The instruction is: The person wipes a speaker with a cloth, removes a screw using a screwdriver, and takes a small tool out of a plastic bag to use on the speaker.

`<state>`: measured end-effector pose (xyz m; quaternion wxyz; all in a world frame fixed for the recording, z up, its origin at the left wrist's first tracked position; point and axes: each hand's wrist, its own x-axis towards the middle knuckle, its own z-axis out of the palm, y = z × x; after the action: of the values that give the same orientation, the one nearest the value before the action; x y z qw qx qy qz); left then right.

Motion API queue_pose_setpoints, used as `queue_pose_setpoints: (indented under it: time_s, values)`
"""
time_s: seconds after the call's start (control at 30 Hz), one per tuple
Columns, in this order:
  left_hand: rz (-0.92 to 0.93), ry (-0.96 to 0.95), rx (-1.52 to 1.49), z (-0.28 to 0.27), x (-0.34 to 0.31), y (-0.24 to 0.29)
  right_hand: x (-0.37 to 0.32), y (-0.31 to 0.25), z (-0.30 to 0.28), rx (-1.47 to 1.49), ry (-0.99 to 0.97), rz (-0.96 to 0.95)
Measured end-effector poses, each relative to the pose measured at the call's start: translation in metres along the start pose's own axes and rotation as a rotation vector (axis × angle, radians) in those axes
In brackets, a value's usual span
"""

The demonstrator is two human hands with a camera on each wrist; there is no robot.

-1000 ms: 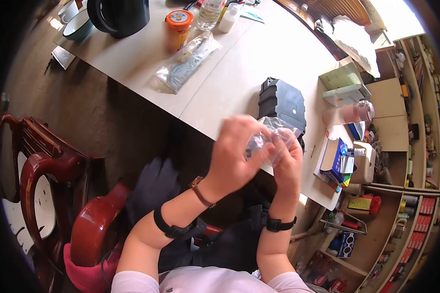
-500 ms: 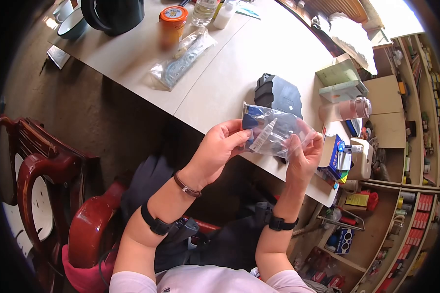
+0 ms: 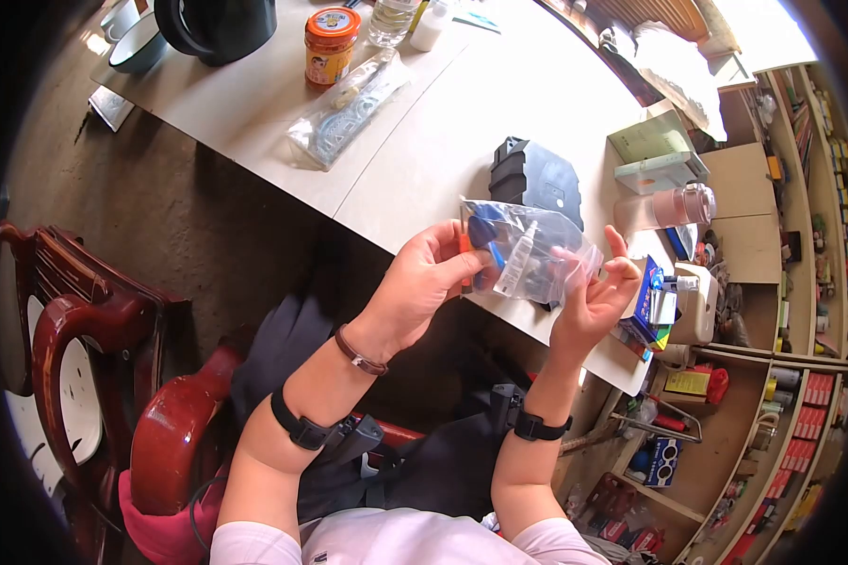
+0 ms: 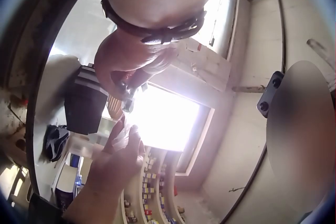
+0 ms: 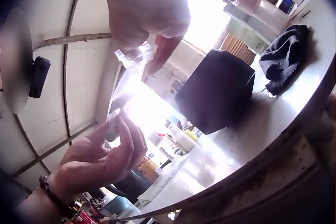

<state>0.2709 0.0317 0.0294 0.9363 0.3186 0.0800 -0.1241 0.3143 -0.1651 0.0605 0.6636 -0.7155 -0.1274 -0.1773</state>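
My left hand (image 3: 416, 287) pinches the left end of a clear zip bag (image 3: 554, 247), thumb on the near side. Through the plastic show a slim whitish tube (image 3: 518, 259) with print on it, a dark blue piece (image 3: 481, 226) and an orange-red strip (image 3: 464, 247) beside the left fingers. At the other end my right hand (image 3: 594, 306) has its thumb and a finger at the bag's zip edge, while the index finger points up and away. The right wrist view shows that red-marked edge (image 5: 134, 55) right under the right fingers.
A black hard case (image 3: 542, 174) lies on the table (image 3: 415, 169) behind the bag. Farther left are a plastic-wrapped packet (image 3: 349, 118), an orange-lidded jar (image 3: 332, 47) and a black jug (image 3: 221, 28). To the right stand a pink bottle (image 3: 669, 205) and a blue box (image 3: 645, 301). A dark cloth (image 5: 283, 58) lies beside the case.
The hands, close together and blurred a second ago, have moved apart and spread the bag flat between them. Since half a second ago, the right index finger has lifted off the bag.
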Motion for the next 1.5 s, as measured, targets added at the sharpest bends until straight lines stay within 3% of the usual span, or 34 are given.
queue_pose_setpoints:
  time_s: [0.1,0.2,0.27,0.37,0.4,0.43,0.5,0.6,0.73,0.83,1.03,1.13,1.2,1.23,1.3,1.37,1.43,1.5]
  values:
    - [-0.004,0.116,-0.05,0.01,-0.001,0.002,0.001,0.0,-0.005,0.127,-0.038,0.022]
    - [-0.003,0.09,0.016,0.005,-0.001,0.001,0.003,-0.003,-0.014,0.072,-0.196,0.061]
    - [-0.009,0.091,0.011,0.007,-0.002,0.006,0.006,-0.009,-0.014,-0.047,-0.353,0.186]
    - [-0.005,0.105,-0.052,0.012,-0.002,0.007,0.005,0.001,-0.014,-0.042,-0.333,0.232]
    - [0.004,0.112,-0.108,0.013,-0.001,0.007,0.003,-0.009,-0.007,0.154,-0.276,0.299]
    - [0.005,0.113,-0.109,0.011,-0.001,0.006,0.003,-0.008,-0.009,0.154,-0.278,0.299]
    - [0.025,0.107,0.01,0.007,0.002,0.002,0.003,-0.005,-0.014,0.195,-0.29,0.355]
    - [0.051,0.112,-0.051,0.008,0.003,-0.002,0.004,-0.015,-0.013,-0.064,-0.388,0.335]
    - [0.046,0.137,0.013,0.008,0.001,-0.004,0.001,-0.005,-0.015,-0.069,-0.445,0.309]
    - [0.095,0.146,0.025,0.006,0.006,-0.014,0.0,-0.007,-0.012,-0.185,-0.489,0.167]
    - [0.053,0.154,-0.002,0.006,0.006,-0.019,-0.005,-0.011,-0.005,-0.143,-0.414,0.374]
    - [-0.042,0.135,-0.016,0.003,0.005,-0.021,-0.005,-0.007,-0.007,-0.258,-0.43,0.33]
    - [-0.045,0.172,0.045,0.002,0.007,-0.019,-0.001,-0.014,-0.005,-0.494,-0.426,0.097]
    - [-0.044,0.171,0.046,0.0,0.009,-0.018,0.001,-0.012,-0.006,-0.493,-0.425,0.096]
    - [0.102,0.257,-0.046,-0.006,0.016,-0.015,0.006,-0.006,-0.013,-0.367,-0.224,-0.025]
    - [0.2,0.337,0.029,-0.027,0.03,-0.015,0.009,-0.004,-0.024,-0.29,-0.175,-0.045]
    - [0.287,0.442,0.197,-0.045,0.046,-0.011,0.01,-0.01,-0.034,0.061,0.015,0.244]
    - [0.308,0.533,0.482,-0.056,0.057,-0.003,0.012,-0.007,-0.04,0.118,0.08,0.225]
